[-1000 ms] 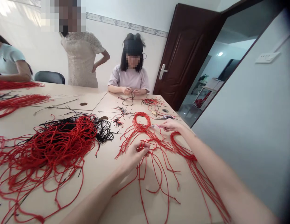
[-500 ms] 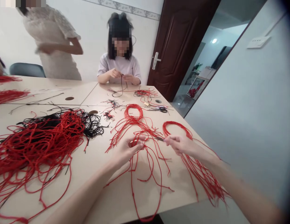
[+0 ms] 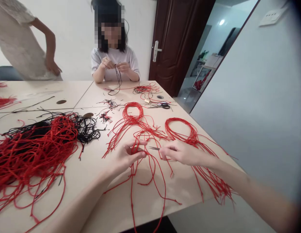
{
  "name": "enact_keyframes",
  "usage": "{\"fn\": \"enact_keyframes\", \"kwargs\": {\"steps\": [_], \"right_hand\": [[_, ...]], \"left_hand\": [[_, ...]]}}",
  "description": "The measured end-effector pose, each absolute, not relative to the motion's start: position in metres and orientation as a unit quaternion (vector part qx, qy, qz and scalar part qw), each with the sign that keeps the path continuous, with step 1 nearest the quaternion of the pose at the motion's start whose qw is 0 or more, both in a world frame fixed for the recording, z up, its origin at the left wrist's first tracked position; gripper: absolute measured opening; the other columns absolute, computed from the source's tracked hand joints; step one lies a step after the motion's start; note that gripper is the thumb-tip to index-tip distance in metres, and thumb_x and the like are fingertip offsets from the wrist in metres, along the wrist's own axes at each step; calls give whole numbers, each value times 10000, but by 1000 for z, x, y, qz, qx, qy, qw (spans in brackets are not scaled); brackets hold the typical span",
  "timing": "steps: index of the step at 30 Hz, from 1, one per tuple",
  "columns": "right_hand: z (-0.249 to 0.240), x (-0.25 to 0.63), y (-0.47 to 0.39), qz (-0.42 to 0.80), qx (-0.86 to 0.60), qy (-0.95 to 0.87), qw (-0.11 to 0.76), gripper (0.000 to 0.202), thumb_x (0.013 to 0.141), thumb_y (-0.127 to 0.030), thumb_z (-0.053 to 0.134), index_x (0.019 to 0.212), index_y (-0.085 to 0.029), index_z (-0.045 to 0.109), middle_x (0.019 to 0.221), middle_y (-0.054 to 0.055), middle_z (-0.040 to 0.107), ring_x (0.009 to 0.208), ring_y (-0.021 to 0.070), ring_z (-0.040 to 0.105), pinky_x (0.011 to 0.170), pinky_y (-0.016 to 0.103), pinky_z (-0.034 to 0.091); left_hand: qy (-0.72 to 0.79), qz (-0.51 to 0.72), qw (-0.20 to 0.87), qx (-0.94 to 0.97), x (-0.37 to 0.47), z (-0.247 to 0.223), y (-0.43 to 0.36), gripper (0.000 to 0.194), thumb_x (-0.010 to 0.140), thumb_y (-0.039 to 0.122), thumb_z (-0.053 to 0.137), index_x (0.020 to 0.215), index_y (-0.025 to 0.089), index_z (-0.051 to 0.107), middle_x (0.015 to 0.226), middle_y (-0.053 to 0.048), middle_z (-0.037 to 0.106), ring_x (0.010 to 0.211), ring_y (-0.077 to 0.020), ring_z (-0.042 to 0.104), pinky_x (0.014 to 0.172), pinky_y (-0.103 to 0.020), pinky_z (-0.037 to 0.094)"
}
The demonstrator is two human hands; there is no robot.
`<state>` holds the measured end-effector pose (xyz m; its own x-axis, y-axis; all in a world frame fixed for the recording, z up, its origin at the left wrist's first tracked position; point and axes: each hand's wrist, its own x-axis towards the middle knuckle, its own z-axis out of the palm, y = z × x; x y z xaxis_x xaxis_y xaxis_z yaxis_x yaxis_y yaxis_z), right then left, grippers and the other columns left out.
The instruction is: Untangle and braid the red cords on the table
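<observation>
Several knotted red cords (image 3: 164,181) are gripped in my left hand (image 3: 123,158), pinched near the fingertips, and their loose ends trail down over the table's front edge. My right hand (image 3: 180,152) is closed around a slim pointed metal tool (image 3: 154,148), its tip aimed left at the cords, a small gap away from my left fingers. The tool's other end is hidden in my fingers, so its exact kind cannot be told. Just beyond my hands lies a looped red cord bundle (image 3: 133,119). Another red cord bundle (image 3: 180,120) lies partly behind my right hand and forearm.
A large tangle of red cords (image 3: 43,152) with black cords (image 3: 88,129) covers the left of the table (image 3: 92,194). Black-handled scissors (image 3: 165,105) lie near the right edge, beside cord scraps (image 3: 105,116). Across the table a seated person (image 3: 115,61) handles dark cord; another person (image 3: 24,42) stands left.
The tool in my right hand has moved slightly left and down, closer to my left hand. The view has shifted, and the standing person's arm has dropped to the hip.
</observation>
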<state>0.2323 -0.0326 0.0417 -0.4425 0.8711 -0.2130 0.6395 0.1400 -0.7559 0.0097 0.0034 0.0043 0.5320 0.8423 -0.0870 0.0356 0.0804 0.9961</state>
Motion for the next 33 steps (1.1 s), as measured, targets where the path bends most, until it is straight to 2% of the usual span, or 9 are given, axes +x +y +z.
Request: {"fn": "enact_keyframes", "kwargs": {"steps": [4, 9, 19, 25, 33], "right_hand": [[42, 228, -26, 482, -519, -698, 103, 457, 869, -540, 392, 672, -150, 524, 497, -55, 348, 392, 52, 297, 371, 181, 235], [43, 222, -22, 527, -530, -658, 94, 434, 849, -534, 420, 638, -159, 473, 441, -74, 315, 343, 41, 274, 317, 156, 252], [40, 219, -19, 534, -510, -667, 97, 416, 858, -496, 423, 609, -163, 442, 463, -75, 299, 340, 28, 267, 306, 144, 235], [38, 219, -19, 554, -530, -634, 104, 418, 832, -503, 467, 589, -165, 428, 449, -81, 298, 336, 20, 237, 307, 145, 198], [35, 214, -27, 589, -552, -573, 142, 407, 795, -496, 511, 569, -178, 396, 382, -101, 283, 298, 14, 192, 298, 157, 150]], "left_hand": [[355, 311, 642, 604, 10, 2, 4, 361, 704, 248, 698, 1037, 129, 622, 655, 0, 627, 591, -90, 522, 517, -202, 349], [357, 297, 635, 617, 8, 1, 3, 397, 695, 235, 708, 1066, 133, 610, 638, 18, 609, 538, -72, 473, 483, -196, 312], [346, 282, 647, 618, 7, -4, 5, 369, 745, 229, 672, 1102, 169, 602, 687, -4, 660, 636, -122, 597, 536, -217, 384], [347, 273, 647, 622, 6, -5, 4, 324, 751, 256, 671, 1057, 172, 606, 707, -4, 667, 659, -118, 604, 558, -212, 397], [352, 254, 640, 634, 7, -2, 4, 358, 728, 244, 683, 1064, 158, 596, 663, 6, 637, 596, -110, 579, 506, -209, 372]]}}
